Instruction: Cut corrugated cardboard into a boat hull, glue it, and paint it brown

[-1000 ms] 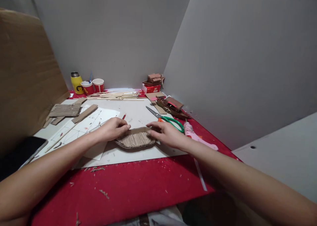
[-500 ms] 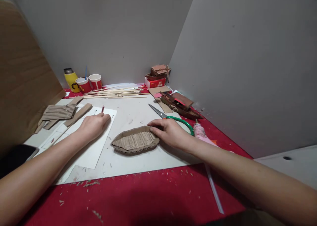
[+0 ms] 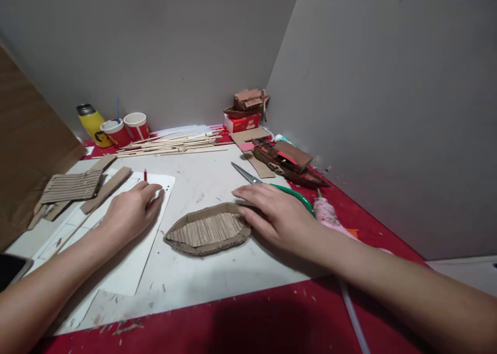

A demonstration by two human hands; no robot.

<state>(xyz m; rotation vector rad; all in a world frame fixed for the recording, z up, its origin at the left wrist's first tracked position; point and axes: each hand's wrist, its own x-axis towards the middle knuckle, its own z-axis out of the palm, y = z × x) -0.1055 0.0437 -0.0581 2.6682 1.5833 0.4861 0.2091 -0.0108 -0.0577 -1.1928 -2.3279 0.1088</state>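
A small cardboard boat hull (image 3: 207,230) with a ribbed floor lies on the white board, its pointed end to the left. My right hand (image 3: 267,211) is at its right end, thumb by the rim and fingers stretched along the far side, loosely gripping it. My left hand (image 3: 137,204) rests curled on a white sheet of paper (image 3: 130,266) with drawn lines and dots. The red end of a pencil (image 3: 145,175) sticks out beyond its knuckles; the rest is hidden. Green-handled scissors (image 3: 248,174) lie behind my right hand, partly covered by it.
Cardboard strips (image 3: 106,189) and a ribbed piece (image 3: 72,186) lie at left. Thin wooden sticks (image 3: 174,144), cups (image 3: 135,126) and a yellow bottle (image 3: 93,125) are at the back. Brown model boats (image 3: 289,162) stand at back right, near a pink glue gun (image 3: 328,214).
The view has shifted and come closer. My left thumb and forefinger have parted somewhat. My right fingers reach straighter beyond the hull's rim, and the hull stays on the board.
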